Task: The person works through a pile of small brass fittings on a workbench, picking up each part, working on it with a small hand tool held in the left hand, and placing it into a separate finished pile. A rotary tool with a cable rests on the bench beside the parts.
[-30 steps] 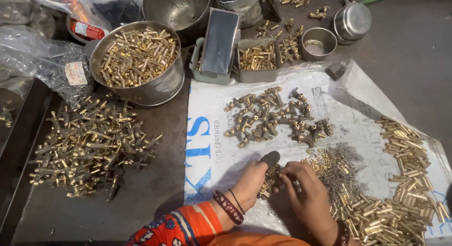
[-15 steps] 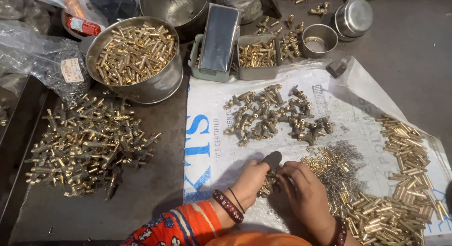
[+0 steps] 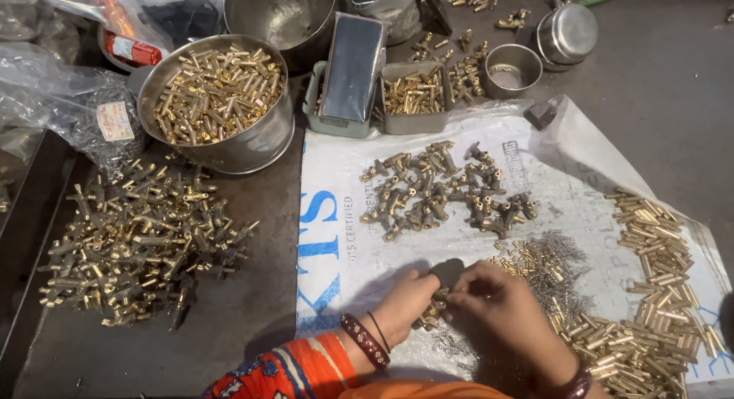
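Head view: both hands point(image 3: 459, 307) work brass fittings point(image 3: 432, 311) mid-sheet point(image 3: 336, 277).

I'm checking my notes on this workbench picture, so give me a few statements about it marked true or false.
1. Both hands, left hand and right hand, meet over a small brass fitting. True.
2. The steel bowl at upper left is empty. False: it holds brass tubes.
3. The hands work over a white printed sheet. True.
4. The left wrist is bare. False: it wears bangles.
5. A pile of brass fittings lies left of the sheet. True.
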